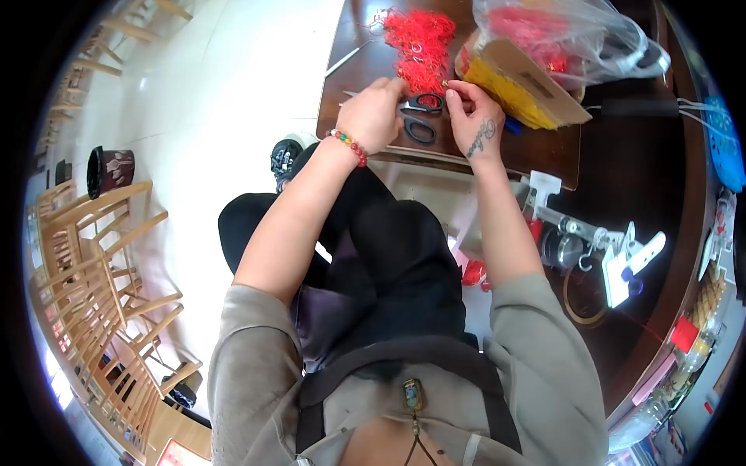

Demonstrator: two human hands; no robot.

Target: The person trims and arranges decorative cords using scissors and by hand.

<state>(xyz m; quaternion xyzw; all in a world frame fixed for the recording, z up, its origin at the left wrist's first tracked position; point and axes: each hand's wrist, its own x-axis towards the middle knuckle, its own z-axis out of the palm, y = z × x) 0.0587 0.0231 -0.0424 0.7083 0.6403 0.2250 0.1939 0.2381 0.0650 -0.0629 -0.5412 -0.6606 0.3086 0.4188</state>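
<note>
My left hand (pixel 373 115), with a beaded bracelet on its wrist, is closed at the near edge of a pile of red cords (pixel 420 46). What its fingertips hold is hidden behind the knuckles. To its right, my right hand (pixel 475 123) pinches a small gold-coloured piece (pixel 444 83) between thumb and forefinger, beside the cords. Black-handled scissors (pixel 420 130) lie on the dark brown table (pixel 544 147) between the two hands, the blades partly covered by my left hand.
An open cardboard box (pixel 528 74) with yellow material stands right of the cords, beside a clear plastic bag (pixel 590 39) with red contents. A thin white-tipped tool (pixel 347 58) lies at the table's left. A white clamp stand (pixel 579 225) is at right; wooden chairs (pixel 109 264) stand left.
</note>
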